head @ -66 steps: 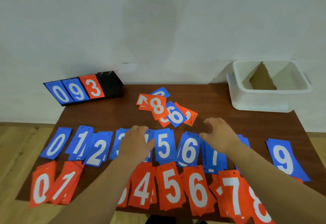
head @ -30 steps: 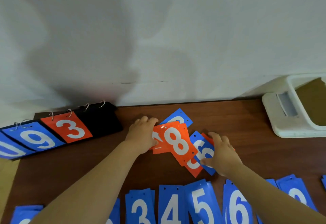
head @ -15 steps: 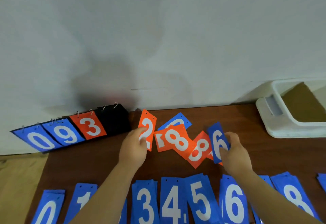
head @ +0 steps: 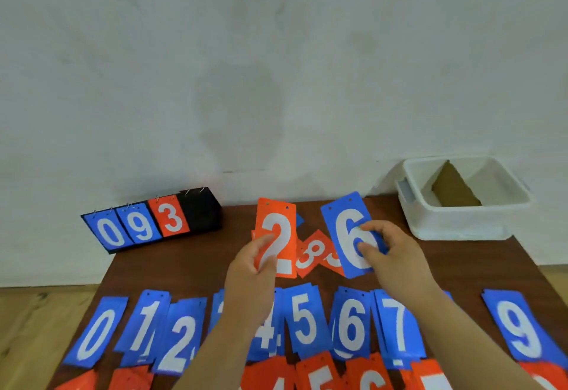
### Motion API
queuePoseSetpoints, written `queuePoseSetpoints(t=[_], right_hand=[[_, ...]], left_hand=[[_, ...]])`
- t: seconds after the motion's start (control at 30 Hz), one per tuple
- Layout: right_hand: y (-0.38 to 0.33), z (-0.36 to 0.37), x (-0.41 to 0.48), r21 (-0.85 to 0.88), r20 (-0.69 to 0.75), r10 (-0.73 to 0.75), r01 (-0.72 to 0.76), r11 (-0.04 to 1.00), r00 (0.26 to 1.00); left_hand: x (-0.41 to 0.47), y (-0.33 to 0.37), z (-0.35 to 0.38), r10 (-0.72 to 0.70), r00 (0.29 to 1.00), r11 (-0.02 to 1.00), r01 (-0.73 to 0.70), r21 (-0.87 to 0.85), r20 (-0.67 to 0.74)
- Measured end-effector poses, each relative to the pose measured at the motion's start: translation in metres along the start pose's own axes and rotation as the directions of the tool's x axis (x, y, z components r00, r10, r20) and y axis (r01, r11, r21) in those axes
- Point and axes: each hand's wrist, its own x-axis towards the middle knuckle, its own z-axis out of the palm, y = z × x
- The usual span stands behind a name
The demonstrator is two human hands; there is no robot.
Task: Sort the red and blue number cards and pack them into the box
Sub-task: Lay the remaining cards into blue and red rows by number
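Soft, even, fairly bright indoor light. Faint blotchy shadow on wall (head: 239, 106) at centre. Wide-angle bend at frame edges; cards (head: 319, 372) along bottom edge blurred.

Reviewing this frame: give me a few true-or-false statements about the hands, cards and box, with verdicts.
1. The left hand holds a red 2 card. True.
2. The right hand holds a blue 9 card. False: it holds a blue 6 card.
3. The white box contains number cards. False: only a brown cardboard piece shows inside.
4. The black flip stand displays 0, 9, 3. True.
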Motion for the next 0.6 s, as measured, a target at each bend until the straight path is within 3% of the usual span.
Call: queuePoseSetpoints(t=[0.17, 0.4, 0.6], right_hand=[[0.008, -0.065, -0.04, 0.081, 0.004, -0.014, 0.014, 0.997, 1.0], [0.038, -0.166, -0.086, 0.06, -0.109, 0.016, -0.009, 0.998, 0.994], [0.064, -0.208, -0.104, 0.06, -0.17, 0.032, -0.022, 0.998, 0.985]], left_hand=[[-0.06, 0.044, 0.047, 0.089, 0.996, 0.994, -0.089, -0.055, -0.003], [-0.119, 0.083, 0.111, 0.133, 0.987, 0.991, -0.13, -0.045, 0.088], [-0.143, 0.096, 0.14, 0.126, 0.981, 0.992, -0.126, -0.01, 0.15]])
